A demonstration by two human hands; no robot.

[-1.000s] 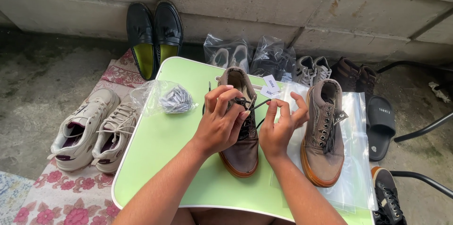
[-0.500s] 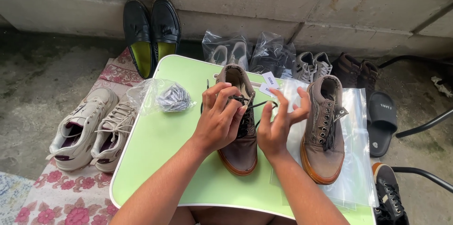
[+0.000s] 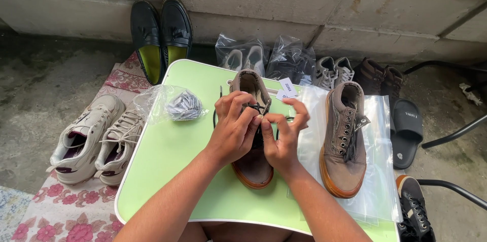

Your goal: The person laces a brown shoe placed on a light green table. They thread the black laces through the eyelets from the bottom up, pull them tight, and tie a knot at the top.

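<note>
A brown low-top shoe (image 3: 252,163) with a tan sole lies toe toward me on the light green table (image 3: 172,161). My left hand (image 3: 234,128) and my right hand (image 3: 283,138) meet over its lacing area, fingertips pinching the dark shoelace (image 3: 257,108). A loose end of lace (image 3: 218,105) trails off the shoe's left side. The matching brown shoe (image 3: 345,140) rests to the right on a clear plastic bag (image 3: 378,171).
A clear bag holding grey laces (image 3: 175,105) sits at the table's left. Cream sneakers (image 3: 96,138) lie on a floral cloth at left. Black loafers (image 3: 161,36), bagged shoes (image 3: 264,57), grey sneakers (image 3: 332,72), a black slide (image 3: 407,130) and a black sneaker (image 3: 416,211) ring the table.
My right hand has moved left and closed in, so both hands now pinch the lace together over the shoe. The shoe itself has stayed put.
</note>
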